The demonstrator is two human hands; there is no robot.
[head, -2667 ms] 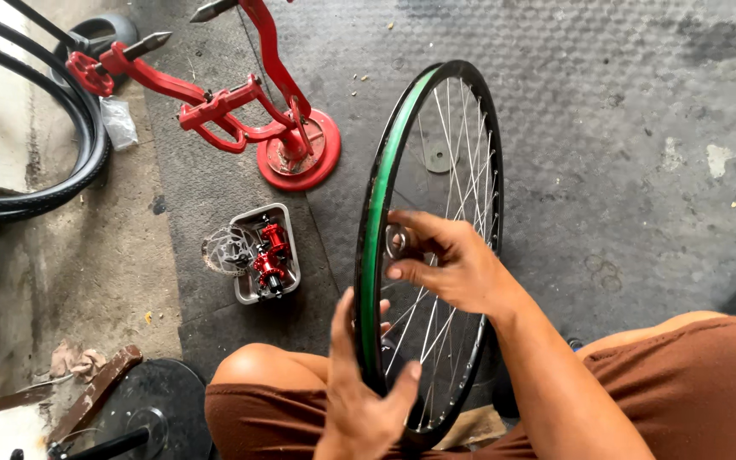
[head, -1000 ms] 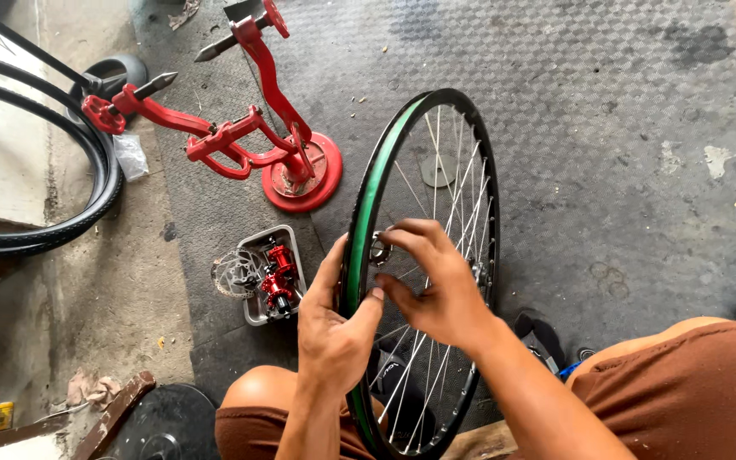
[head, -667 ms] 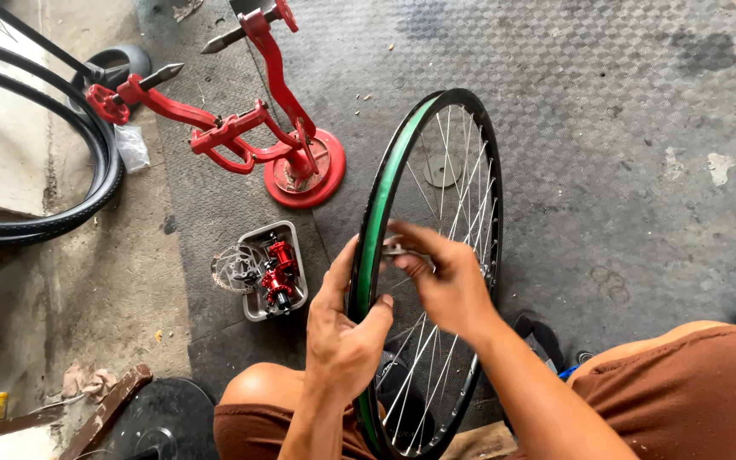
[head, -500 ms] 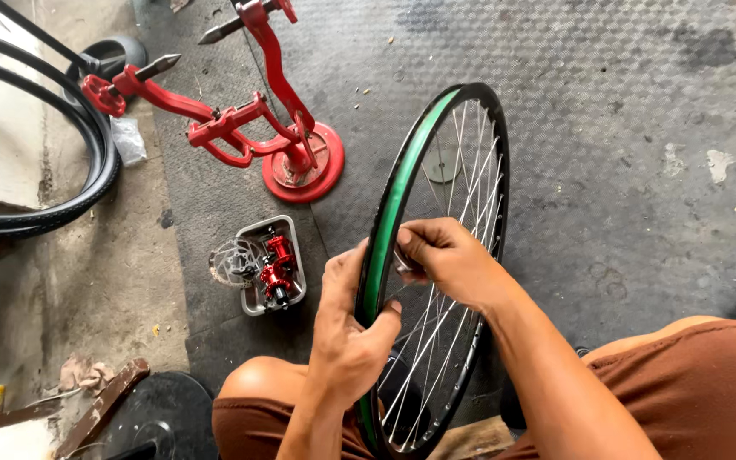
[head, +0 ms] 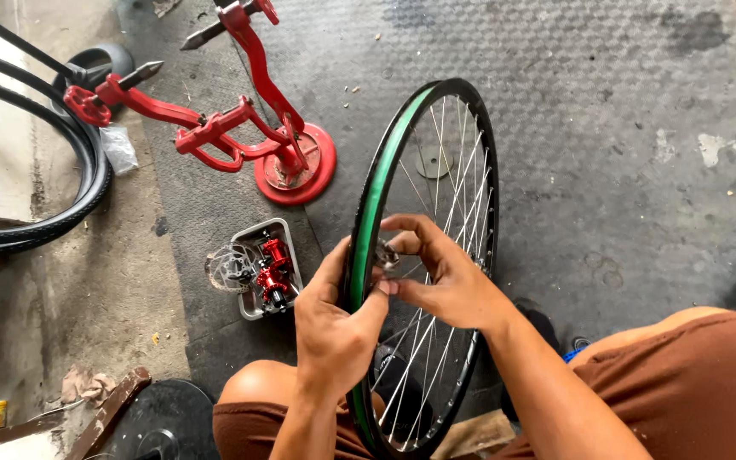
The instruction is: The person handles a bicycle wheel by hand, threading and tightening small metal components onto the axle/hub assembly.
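Both hands have drawn closer at the hub since a moment ago. Left hand [head: 334, 328] wraps the green-lined wheel [head: 376, 192] rim; right hand [head: 445, 281] pinches the silver hub [head: 385, 254] among the spokes. At ten o'clock stands a red stand [head: 287, 166]; a tray [head: 261, 273] of parts at nine.

Grey rubber mat [head: 606, 128] with a raised pattern, stained and scuffed — bare concrete floor [head: 87, 315] to the left, daylight across both.
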